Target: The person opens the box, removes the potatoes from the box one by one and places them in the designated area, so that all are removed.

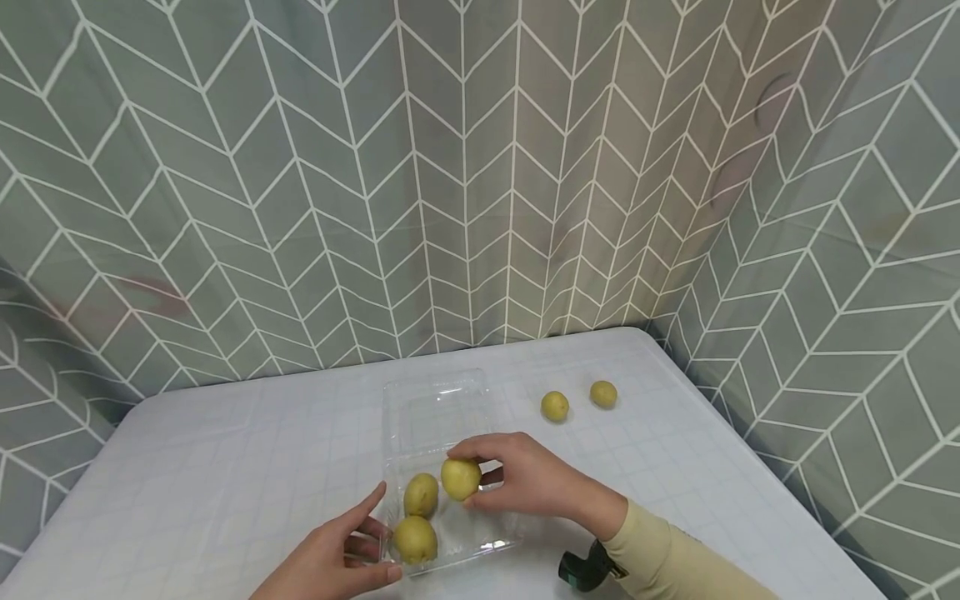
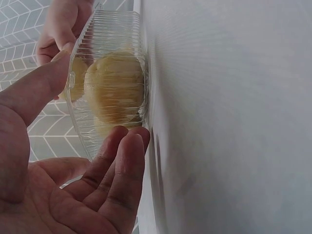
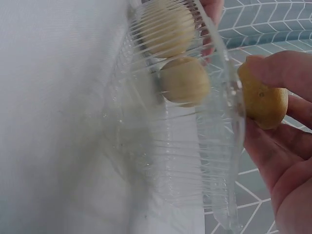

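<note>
In the head view my right hand (image 1: pixel 521 475) pinches a lemon (image 1: pixel 461 479) between thumb and fingers, over a clear plastic clamshell box (image 1: pixel 468 533). Two more lemons (image 1: pixel 416 540) sit inside along its left side, one behind the other. The box's lid (image 1: pixel 435 412) lies folded back on the far side. My left hand (image 1: pixel 337 542) is at the box's near left corner, fingers loosely bent and touching the outside of the wall. From the left wrist view, the fingertips (image 2: pixel 131 151) are low against the ribbed wall and another digit reaches the rim.
Two loose lemons (image 1: pixel 555 406) lie on the white-covered table (image 1: pixel 247 475), right of the lid. A dark green and black object (image 1: pixel 588 569) shows beside my right sleeve. Grey-green patterned curtains (image 1: pixel 450 167) stand behind the table and at its right.
</note>
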A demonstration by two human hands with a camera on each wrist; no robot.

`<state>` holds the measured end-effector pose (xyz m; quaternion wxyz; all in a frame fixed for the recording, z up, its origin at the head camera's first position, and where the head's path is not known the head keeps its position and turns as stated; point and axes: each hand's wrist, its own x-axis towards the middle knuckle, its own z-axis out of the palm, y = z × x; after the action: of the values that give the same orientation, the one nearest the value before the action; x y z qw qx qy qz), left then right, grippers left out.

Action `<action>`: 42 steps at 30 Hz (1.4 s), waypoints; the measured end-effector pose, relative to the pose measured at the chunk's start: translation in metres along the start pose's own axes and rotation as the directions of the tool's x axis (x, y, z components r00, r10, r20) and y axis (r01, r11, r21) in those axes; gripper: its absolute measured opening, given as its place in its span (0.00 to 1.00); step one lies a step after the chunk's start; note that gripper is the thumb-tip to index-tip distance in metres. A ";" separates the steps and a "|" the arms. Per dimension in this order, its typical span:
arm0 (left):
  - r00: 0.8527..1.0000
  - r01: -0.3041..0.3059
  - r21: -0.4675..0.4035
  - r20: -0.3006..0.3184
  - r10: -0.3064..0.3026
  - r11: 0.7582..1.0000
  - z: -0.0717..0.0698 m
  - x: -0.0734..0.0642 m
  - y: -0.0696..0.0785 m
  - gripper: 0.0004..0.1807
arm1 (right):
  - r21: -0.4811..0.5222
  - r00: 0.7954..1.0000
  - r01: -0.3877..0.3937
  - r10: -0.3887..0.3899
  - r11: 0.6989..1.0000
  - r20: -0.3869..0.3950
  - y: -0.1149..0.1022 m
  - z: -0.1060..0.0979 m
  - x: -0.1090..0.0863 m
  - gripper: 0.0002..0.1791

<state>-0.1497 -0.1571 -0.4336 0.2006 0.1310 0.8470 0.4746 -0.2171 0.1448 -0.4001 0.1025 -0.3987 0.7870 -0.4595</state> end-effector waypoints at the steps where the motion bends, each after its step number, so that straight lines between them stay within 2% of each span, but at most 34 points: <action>1: 1.000 -0.003 0.000 -0.001 0.003 1.000 0.000 0.000 0.000 0.55 | 0.004 1.000 -0.004 0.004 1.000 -0.007 0.000 0.000 0.000 0.29; 7: 0.999 -0.032 0.000 -0.004 0.032 0.999 0.000 -0.001 -0.001 0.55 | -0.012 0.999 -0.026 0.026 1.000 -0.034 -0.003 -0.005 -0.002 0.28; 22: 1.000 0.021 0.021 -0.009 -0.020 1.000 0.000 0.001 -0.001 0.55 | -0.049 0.992 -0.078 0.072 0.996 -0.105 0.004 -0.021 -0.018 0.29; 34: 1.000 -0.015 0.010 -0.003 0.015 1.000 -0.001 -0.001 0.000 0.55 | -0.067 0.982 -0.087 0.075 0.994 -0.174 0.013 -0.034 -0.029 0.30; 42: 1.000 -0.017 0.009 -0.007 0.017 1.000 0.000 -0.002 0.001 0.55 | -0.027 0.968 -0.134 0.125 0.991 -0.218 0.022 -0.040 -0.038 0.31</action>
<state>-0.1481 -0.1573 -0.4322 0.1929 0.1373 0.8488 0.4727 -0.2247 0.2034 -0.4035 0.0381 -0.2963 0.8271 -0.4760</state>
